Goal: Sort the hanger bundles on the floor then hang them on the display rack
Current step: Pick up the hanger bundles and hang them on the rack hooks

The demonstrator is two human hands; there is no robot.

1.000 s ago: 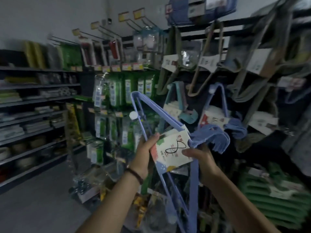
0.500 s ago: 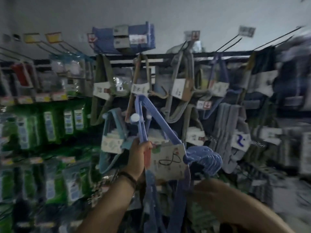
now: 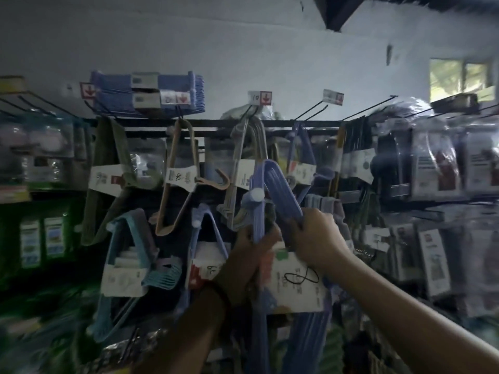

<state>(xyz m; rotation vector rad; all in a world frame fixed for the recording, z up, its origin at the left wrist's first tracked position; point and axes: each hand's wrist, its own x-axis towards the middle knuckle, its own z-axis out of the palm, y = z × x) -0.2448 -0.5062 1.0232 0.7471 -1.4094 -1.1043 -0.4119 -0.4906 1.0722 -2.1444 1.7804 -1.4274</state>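
I hold a bundle of blue plastic hangers (image 3: pixel 272 184) up in front of the display rack (image 3: pixel 216 125). A white paper label (image 3: pixel 297 282) with a black scribble wraps the bundle. My left hand (image 3: pixel 253 247) grips the bundle's left arm below a white round knob. My right hand (image 3: pixel 316 236) grips the right arm of the bundle near its top bend. The bundle's lower part hangs down between my forearms. The rack's black pegs stick out above it, some carrying other hanger bundles.
Tan (image 3: pixel 178 179), grey (image 3: pixel 243 171), teal (image 3: pixel 129 265) and blue (image 3: pixel 299 157) hanger bundles hang on the rack. A stack of blue hangers (image 3: pixel 148 93) lies on top. Packaged goods (image 3: pixel 432 168) fill the right pegs, green packs (image 3: pixel 40 241) the left shelves.
The view has tilted upward and the bundle has risen toward the upper pegs. My right hand moved from below the label up onto the bundle's right arm.
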